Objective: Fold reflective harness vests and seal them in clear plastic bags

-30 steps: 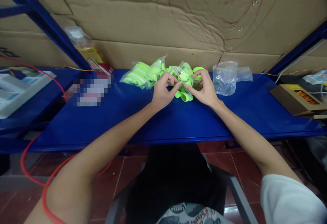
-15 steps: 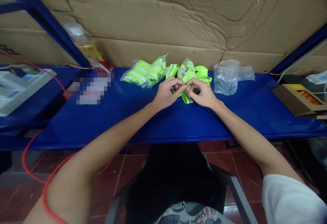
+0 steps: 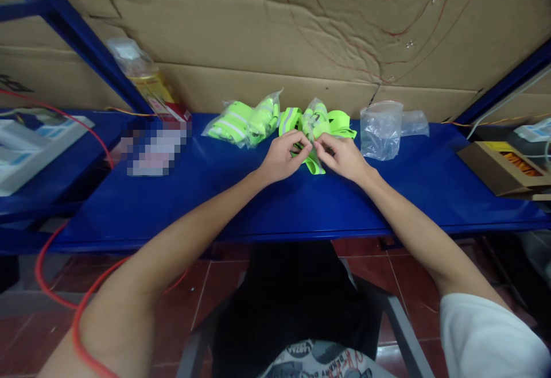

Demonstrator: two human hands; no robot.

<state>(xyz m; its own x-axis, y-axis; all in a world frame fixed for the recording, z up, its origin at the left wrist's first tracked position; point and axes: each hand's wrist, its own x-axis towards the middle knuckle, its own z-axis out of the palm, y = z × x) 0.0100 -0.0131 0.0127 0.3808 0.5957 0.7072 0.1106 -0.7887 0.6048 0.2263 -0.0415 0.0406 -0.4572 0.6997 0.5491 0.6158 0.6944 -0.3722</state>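
Observation:
My left hand (image 3: 282, 158) and my right hand (image 3: 344, 157) meet over the middle of the blue table, fingertips pinched on the near edge of a clear plastic bag (image 3: 316, 112). Inside the bag is a bundled neon-yellow strap with grey reflective bands. The fingers hide part of the bag's opening edge. Loose neon-yellow reflective straps (image 3: 341, 120) lie behind and under the hands, one end showing below the fingers. To the left rest two packed bags of reflective straps (image 3: 235, 122), side by side.
Clear plastic bags (image 3: 381, 131) lie right of my hands. A bottle (image 3: 140, 68) leans at the back left near a blurred patch. An open cardboard box (image 3: 505, 168) stands far right. A cardboard panel (image 3: 241, 27) backs the table (image 3: 241, 205). A red hose (image 3: 77, 323) loops at lower left.
My fingertips have drawn slightly apart along the bag's edge, the right hand shifting a little to the right. The straps and other bags have stayed put.

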